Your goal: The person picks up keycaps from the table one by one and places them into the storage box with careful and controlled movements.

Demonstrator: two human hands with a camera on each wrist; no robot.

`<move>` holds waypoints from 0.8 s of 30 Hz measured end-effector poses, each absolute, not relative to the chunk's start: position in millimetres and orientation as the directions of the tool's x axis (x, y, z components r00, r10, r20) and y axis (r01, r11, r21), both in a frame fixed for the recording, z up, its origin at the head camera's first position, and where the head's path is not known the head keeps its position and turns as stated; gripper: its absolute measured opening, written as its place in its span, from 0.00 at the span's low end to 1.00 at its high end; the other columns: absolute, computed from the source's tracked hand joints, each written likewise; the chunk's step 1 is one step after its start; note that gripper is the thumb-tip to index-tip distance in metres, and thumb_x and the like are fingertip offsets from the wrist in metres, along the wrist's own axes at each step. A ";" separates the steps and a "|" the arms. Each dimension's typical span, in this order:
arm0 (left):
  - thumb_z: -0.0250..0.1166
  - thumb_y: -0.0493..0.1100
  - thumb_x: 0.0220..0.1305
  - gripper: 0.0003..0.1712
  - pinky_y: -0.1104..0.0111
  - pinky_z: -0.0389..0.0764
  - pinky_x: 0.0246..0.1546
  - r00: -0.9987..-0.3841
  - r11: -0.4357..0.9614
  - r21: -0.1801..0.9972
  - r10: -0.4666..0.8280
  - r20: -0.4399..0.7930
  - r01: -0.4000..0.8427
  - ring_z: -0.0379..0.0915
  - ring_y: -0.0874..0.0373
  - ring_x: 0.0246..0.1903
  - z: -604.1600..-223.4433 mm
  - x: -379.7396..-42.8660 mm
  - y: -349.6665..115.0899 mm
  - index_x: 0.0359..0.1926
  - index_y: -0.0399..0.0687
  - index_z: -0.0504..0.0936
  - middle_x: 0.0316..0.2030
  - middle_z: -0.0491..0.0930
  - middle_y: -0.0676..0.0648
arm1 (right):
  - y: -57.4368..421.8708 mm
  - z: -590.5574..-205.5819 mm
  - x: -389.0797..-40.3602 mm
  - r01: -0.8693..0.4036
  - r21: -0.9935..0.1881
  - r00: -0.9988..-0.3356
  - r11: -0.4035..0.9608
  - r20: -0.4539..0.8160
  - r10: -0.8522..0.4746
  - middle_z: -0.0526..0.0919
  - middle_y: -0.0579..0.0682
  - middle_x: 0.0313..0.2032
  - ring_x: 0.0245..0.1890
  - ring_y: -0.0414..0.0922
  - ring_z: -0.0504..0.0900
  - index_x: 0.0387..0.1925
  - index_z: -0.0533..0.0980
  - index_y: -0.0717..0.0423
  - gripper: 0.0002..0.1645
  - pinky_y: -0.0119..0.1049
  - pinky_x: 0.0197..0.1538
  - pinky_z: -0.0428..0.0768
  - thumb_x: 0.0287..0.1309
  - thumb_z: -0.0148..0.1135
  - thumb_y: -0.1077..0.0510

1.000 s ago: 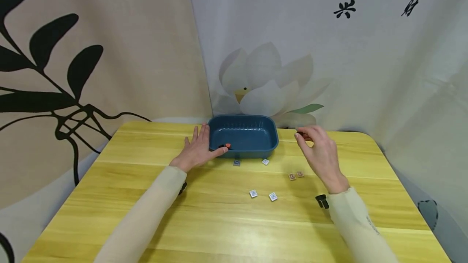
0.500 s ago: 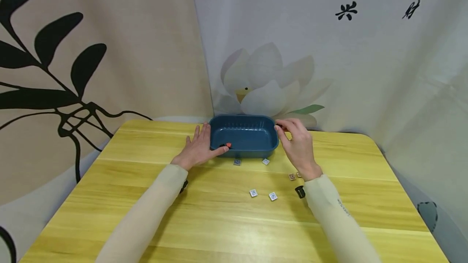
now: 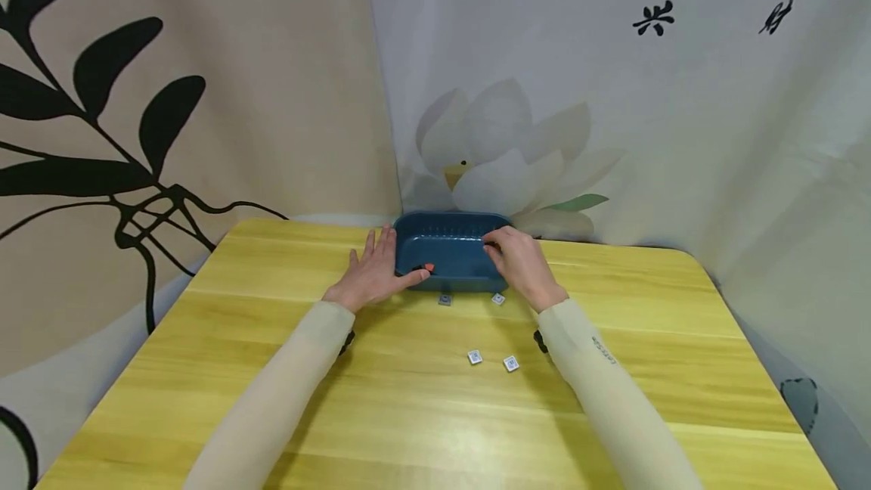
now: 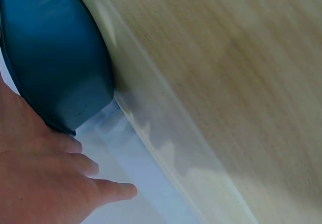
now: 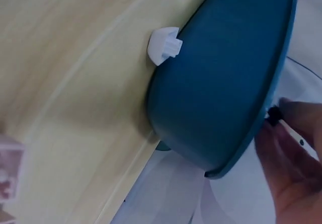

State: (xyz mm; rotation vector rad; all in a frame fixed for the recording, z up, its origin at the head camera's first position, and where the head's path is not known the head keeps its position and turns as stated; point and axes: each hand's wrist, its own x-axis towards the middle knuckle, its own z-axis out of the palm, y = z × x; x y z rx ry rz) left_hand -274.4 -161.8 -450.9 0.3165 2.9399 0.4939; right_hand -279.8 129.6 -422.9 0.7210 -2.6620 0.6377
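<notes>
A dark blue plastic basin stands at the back edge of the table. My left hand lies at its left end, fingers straight and spread, thumb over the front rim. My right hand is above the basin's right end. In the right wrist view its thumb and fingers pinch a small black piece, probably a keycap. Inside the basin near my left thumb lies a small red piece with something black beside it. A white keycap sits against the basin's outer wall, its stem showing.
A grey keycap lies before the basin. Two pale keycaps lie nearer on the wooden table. A pinkish keycap shows at the right wrist view's edge; my right arm hides that spot in the head view. Curtains hang behind.
My right hand has moved left, from beside the basin to above its right end, carrying the small black piece. My left hand keeps its place on the basin.
</notes>
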 end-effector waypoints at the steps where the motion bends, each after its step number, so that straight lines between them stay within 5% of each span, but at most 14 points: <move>1: 0.48 0.88 0.59 0.74 0.32 0.39 0.73 -0.968 0.925 0.333 0.228 -0.106 0.182 0.22 0.39 0.80 -449.5 -275.1 -161.8 0.82 0.38 0.34 0.83 0.30 0.40 | 128.2 -422.0 -282.4 -0.525 -0.333 -0.838 0.783 0.360 -0.409 0.87 0.56 0.46 0.44 0.52 0.86 0.49 0.87 0.61 0.11 0.45 0.48 0.85 0.69 0.67 0.63; 11: 0.47 0.89 0.58 0.75 0.32 0.39 0.73 -0.966 0.928 0.330 0.225 -0.125 0.173 0.22 0.40 0.81 -450.8 -275.2 -160.5 0.83 0.39 0.34 0.83 0.29 0.41 | 120.7 -426.1 -293.4 -0.438 -0.347 -0.898 0.829 0.129 -0.420 0.85 0.58 0.54 0.53 0.55 0.83 0.55 0.85 0.60 0.15 0.48 0.56 0.83 0.69 0.67 0.61; 24: 0.45 0.89 0.57 0.75 0.33 0.41 0.73 -0.966 0.937 0.294 0.229 -0.118 0.186 0.24 0.39 0.81 -448.8 -276.5 -160.0 0.83 0.39 0.34 0.83 0.31 0.40 | 146.9 -418.6 -256.8 -0.493 -0.365 -0.844 0.790 0.422 -0.331 0.84 0.56 0.57 0.53 0.55 0.84 0.57 0.83 0.58 0.19 0.52 0.51 0.83 0.73 0.64 0.52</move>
